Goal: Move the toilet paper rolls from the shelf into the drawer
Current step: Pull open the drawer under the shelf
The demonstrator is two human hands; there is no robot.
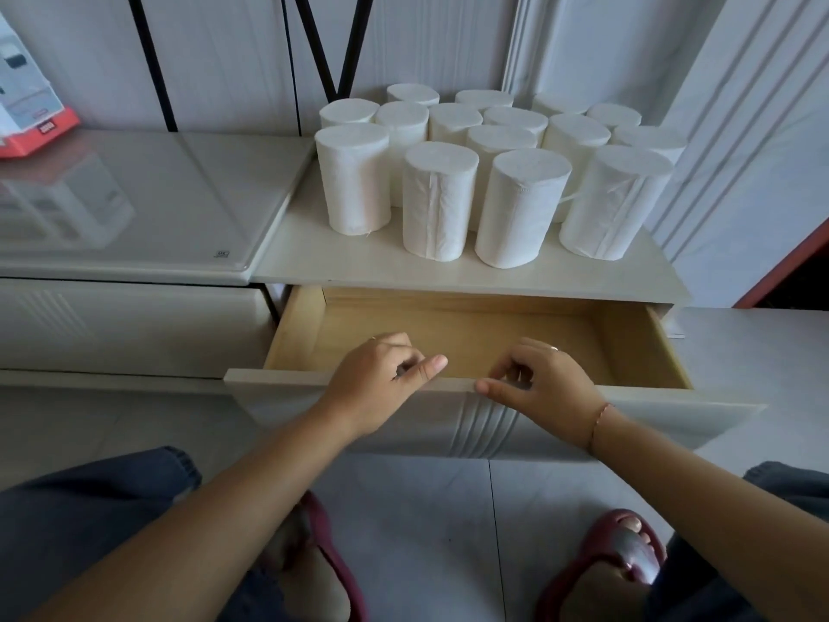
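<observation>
Toilet rolls (pixel 439 199) upright on shelf (pixel 314 258) — left hand (pixel 381 374), right hand (pixel 545 379) grip drawer (pixel 673 415).

One view, head-worn, wide-angle. Sits above and behind the fingers (pixel 430 365) of the left hand (pixel 377 379) and right hand (pixel 554 381), facing forward and steeply down. Close range. Beyond the fingers: drawer (pixel 560 343), then shelf (pixel 314 258) with toilet paper rolls (pixel 439 199), wall (pixel 224 60) at top. Short of the fingers: floor (pixel 426 531) at frame bottom.
</observation>
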